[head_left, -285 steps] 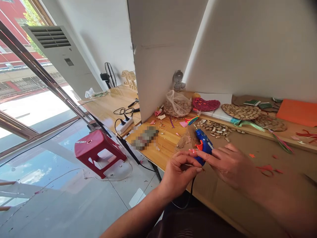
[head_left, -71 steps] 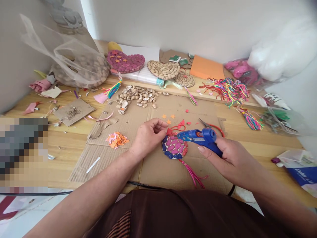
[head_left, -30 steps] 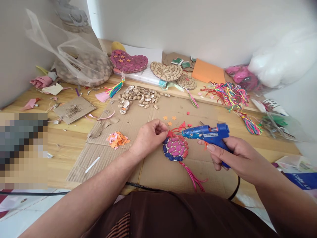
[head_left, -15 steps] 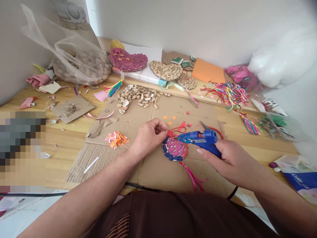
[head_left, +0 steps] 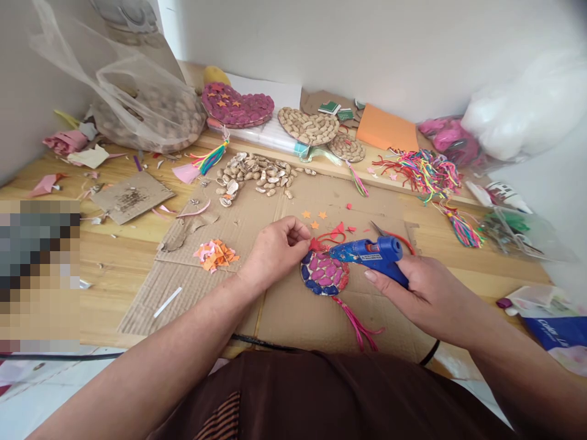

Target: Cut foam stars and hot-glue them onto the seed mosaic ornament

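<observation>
A round peanut-shell ornament [head_left: 324, 273], painted pink, blue and red, lies flat on the cardboard sheet [head_left: 293, 324]. A pink tassel [head_left: 360, 327] trails from its lower edge, and a red cord [head_left: 330, 235] loops at its top. My left hand [head_left: 279, 247] is closed in a pinch at the ornament's upper left edge, on a small red paper piece [head_left: 315, 244]. The blue hot glue gun [head_left: 373, 256] is gripped in my right hand [head_left: 426, 293]. Its nozzle points left, close to the red piece; whether it touches is unclear. Scissors [head_left: 378, 229] lie partly hidden behind the gun.
Orange paper stars [head_left: 314, 215] and a pile of orange and pink scraps [head_left: 216, 253] lie on the cardboard. Behind are peanut shells [head_left: 257, 174], a purple heart [head_left: 238, 105], and colourful threads [head_left: 426, 174]. A black cable [head_left: 263, 345] runs along the front.
Both hands, the glue gun and the ornament keep nearly the same places. The view has shifted very slightly.
</observation>
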Action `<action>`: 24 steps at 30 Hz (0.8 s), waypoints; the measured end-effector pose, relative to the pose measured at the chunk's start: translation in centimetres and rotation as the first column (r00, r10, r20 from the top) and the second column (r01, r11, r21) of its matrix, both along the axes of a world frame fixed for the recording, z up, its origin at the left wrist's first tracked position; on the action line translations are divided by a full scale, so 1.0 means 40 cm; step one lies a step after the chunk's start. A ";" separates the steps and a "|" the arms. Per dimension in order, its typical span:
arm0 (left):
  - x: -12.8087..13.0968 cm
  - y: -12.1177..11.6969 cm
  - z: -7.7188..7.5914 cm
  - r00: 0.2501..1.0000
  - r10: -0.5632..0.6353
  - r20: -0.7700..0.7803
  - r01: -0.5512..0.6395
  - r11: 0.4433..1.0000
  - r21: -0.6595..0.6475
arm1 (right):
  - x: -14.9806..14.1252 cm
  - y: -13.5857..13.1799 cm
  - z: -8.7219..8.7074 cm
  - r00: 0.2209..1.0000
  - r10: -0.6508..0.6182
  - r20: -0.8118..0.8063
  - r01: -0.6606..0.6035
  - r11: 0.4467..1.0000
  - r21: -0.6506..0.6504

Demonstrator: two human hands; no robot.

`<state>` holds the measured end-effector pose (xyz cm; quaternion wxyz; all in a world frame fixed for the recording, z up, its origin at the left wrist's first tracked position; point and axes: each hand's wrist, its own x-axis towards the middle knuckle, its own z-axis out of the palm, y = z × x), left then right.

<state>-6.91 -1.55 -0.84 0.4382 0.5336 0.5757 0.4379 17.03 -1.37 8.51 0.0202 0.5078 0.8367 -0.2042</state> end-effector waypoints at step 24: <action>0.001 -0.001 0.003 1.000 -0.003 0.001 0.003 1.000 -0.011 | -0.010 0.002 0.008 1.000 0.012 -0.028 -0.012 1.000 0.003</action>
